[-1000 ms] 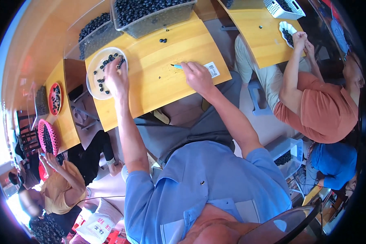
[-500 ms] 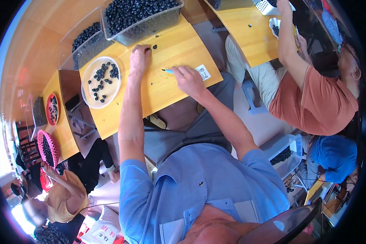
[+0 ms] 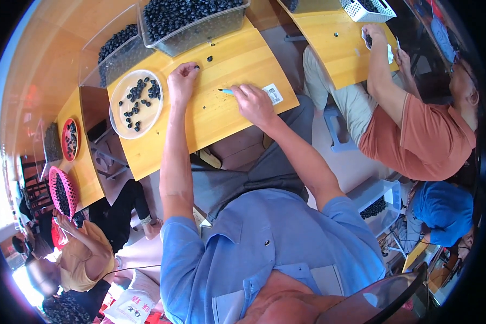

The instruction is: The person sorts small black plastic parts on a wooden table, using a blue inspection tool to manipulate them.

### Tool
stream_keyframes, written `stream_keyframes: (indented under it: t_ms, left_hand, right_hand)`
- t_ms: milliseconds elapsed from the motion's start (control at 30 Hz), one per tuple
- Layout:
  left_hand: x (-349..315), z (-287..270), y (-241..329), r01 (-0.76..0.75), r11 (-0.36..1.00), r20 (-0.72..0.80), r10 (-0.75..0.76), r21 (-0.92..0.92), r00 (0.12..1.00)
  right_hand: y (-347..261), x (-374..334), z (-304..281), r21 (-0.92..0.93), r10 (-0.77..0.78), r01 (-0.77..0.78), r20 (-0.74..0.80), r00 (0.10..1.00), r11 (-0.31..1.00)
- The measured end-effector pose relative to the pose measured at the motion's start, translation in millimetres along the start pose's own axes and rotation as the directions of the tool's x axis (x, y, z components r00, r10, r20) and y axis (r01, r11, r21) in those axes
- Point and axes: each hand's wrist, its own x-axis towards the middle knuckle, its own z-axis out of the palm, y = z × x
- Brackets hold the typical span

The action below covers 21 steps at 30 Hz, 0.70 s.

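My left hand [image 3: 181, 81] is above the yellow wooden table, pinching a small black round piece [image 3: 196, 67] between thumb and fingertips. In my right hand [image 3: 252, 102] is a slim tool [image 3: 228, 91] with a light-blue handle and a short dark tip pointing left, toward the left hand. The two hands are apart. One loose black piece [image 3: 210, 58] lies on the wood beyond them. Left of my left forearm sits a round, shallow clear dish [image 3: 117, 120] with several similar black pieces spread in it.
Two clear bins, a large one [image 3: 194, 33] and a narrower one [image 3: 92, 75], hold heaps of black pieces at the back. A white printed card [image 3: 272, 94] lies by my right hand. Co-workers sit at both sides; a pink basket [image 3: 73, 186] stands at far left.
My left hand has drawn slightly back, with the black piece now showing at its fingertips. The right hand stays nearly still. The co-worker at right has lowered a hand to a white bowl.
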Motion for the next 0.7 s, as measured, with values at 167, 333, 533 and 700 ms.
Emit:
stream_keyframes:
  t_ms: [167,333,533,700]
  left_hand:
    - [33.5,11.4,12.1,-0.042,0.923,0.022,0.036,0.382,0.999]
    - [44.2,24.4,2.2,-0.298,0.863,-0.033,0.340,0.409,0.940]
    - [30.5,46.3,11.1,-0.232,0.841,0.106,0.208,0.488,0.973]
    - [23.8,29.6,15.4,-0.174,0.893,0.009,0.188,0.416,0.982]
  right_hand:
    - [-3.4,-2.1,-1.3,-0.005,0.025,-0.025,0.021,0.999,1.000]
    - [-4.4,-1.7,-0.4,0.005,0.025,-0.025,0.016,1.000,1.000]
    - [-0.8,-1.9,-3.0,-0.019,0.019,-0.019,0.031,0.999,1.000]
    - [-5.9,1.4,-3.1,-0.005,0.008,-0.008,0.022,1.000,1.000]
